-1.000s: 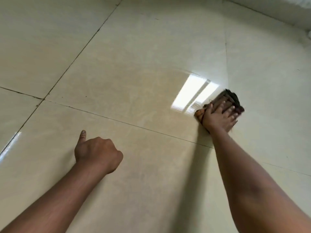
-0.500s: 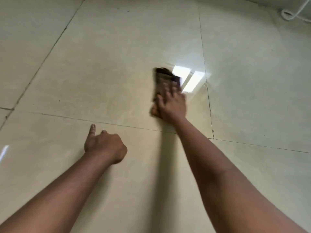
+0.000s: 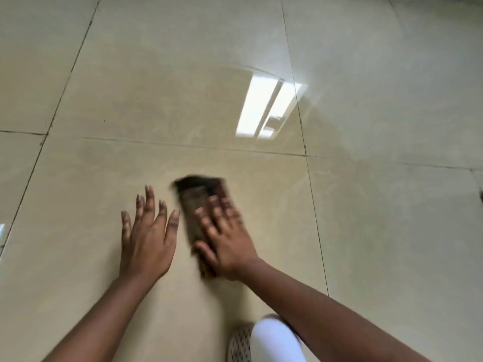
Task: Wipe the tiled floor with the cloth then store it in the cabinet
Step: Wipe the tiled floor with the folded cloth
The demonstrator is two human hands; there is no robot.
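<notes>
Glossy beige tiled floor; dark brown cloth blurred under flat right hand; left hand splayed.

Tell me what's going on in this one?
A person is crouched over a tiled floor, wiping it. The right hand presses a dark cloth flat against a tile, blurred by motion. The left hand lies spread on the floor beside it. No cabinet is in view.
</notes>
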